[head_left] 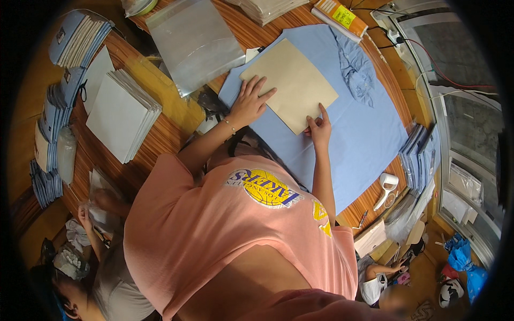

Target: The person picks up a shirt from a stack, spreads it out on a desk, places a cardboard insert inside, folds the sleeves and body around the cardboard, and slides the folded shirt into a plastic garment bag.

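A light blue shirt (353,144) lies spread on the wooden table, its bunched sleeve (356,69) at the far right. On top of it rests a beige cardboard sheet (292,80), set at an angle. My left hand (250,101) lies on the sheet's left edge with its fingers spread. At the sheet's near right edge is my right hand (319,127). Its index finger stretches over the cardboard while the other fingers curl at the edge, appearing to grip it; what is under the sheet is hidden.
Clear plastic bags (195,43) lie beyond my left hand. White boards (123,115) are stacked at left, near folded blue shirts (56,112). More folded shirts (420,155) and a white handheld tool (386,187) sit at right. A co-worker's hand (85,216) shows at lower left.
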The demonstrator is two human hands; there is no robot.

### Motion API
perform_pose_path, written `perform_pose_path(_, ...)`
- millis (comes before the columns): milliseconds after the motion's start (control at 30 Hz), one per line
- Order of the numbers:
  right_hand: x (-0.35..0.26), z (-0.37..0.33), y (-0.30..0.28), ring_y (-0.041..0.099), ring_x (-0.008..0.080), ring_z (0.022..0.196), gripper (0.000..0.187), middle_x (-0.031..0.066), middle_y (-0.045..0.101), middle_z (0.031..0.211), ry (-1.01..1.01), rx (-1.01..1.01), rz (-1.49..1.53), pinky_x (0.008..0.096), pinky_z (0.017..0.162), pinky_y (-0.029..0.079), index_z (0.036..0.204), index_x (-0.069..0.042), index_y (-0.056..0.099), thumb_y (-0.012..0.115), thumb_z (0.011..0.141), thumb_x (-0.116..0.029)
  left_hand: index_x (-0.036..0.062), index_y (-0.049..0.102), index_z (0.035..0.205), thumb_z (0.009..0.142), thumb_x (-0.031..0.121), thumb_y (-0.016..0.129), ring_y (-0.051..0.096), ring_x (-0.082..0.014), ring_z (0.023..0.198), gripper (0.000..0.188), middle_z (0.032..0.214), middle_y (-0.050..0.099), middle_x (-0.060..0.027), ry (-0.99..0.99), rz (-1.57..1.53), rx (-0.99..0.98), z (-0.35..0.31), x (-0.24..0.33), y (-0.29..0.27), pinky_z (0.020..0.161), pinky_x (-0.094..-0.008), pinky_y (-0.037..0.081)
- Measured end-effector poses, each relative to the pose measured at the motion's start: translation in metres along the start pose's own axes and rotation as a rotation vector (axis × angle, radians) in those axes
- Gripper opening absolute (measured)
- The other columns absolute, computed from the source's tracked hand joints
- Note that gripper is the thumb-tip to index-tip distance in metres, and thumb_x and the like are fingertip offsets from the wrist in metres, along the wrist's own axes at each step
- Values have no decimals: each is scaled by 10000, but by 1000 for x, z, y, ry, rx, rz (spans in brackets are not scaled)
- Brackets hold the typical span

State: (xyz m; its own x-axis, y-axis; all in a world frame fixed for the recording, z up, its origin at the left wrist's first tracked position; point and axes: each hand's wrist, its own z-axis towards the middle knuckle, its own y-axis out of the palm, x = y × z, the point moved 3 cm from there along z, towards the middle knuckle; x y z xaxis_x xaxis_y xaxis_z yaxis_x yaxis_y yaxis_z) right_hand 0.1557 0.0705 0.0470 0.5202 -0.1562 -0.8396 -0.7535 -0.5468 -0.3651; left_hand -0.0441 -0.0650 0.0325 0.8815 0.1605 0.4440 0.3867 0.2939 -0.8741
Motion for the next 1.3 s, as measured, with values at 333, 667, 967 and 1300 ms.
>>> perform_pose_path(333, 5, 4, -2, 539, 106, 462, 565, 41, 547, 606, -2, -10, -33, 241, 403, 436, 1343, -93, 405, 615, 819, -57, 191, 406, 1342, 797, 152, 506, 186, -358, 1339, 556, 1415, 271, -159, -4, 20, -4, 0, 0, 1, 1058, -579, 133)
perform_pose_path(667, 0, 2, 0, 537, 105, 448, 582, 28, 503, 578, -13, -6, -72, 246, 401, 434, 1340, -62, 406, 628, 802, -59, 132, 397, 1325, 794, 147, 497, 204, -368, 1323, 541, 1391, 282, -180, -6, 41, 33, -1, 0, 1, 1061, -570, 145)
perform_pose_path(967, -2, 2, 0, 503, 105, 444, 588, 29, 490, 551, -12, 10, -159, 270, 415, 429, 1335, -80, 423, 644, 790, -91, 75, 440, 1249, 790, 147, 515, 239, -361, 1300, 471, 1338, 325, -180, -11, 32, 54, -1, 0, 1, 1060, -547, 189)
perform_pose_path(1300, -1, -69, -49, 384, 71, 461, 377, -6, 417, 513, -163, -21, -230, 252, 441, 321, 1165, -65, 560, 642, 805, -142, 61, 559, 1074, 791, 179, 543, 459, -344, 1124, 307, 1167, 495, -166, 22, 104, 150, 1, 27, -40, 973, -482, 345)
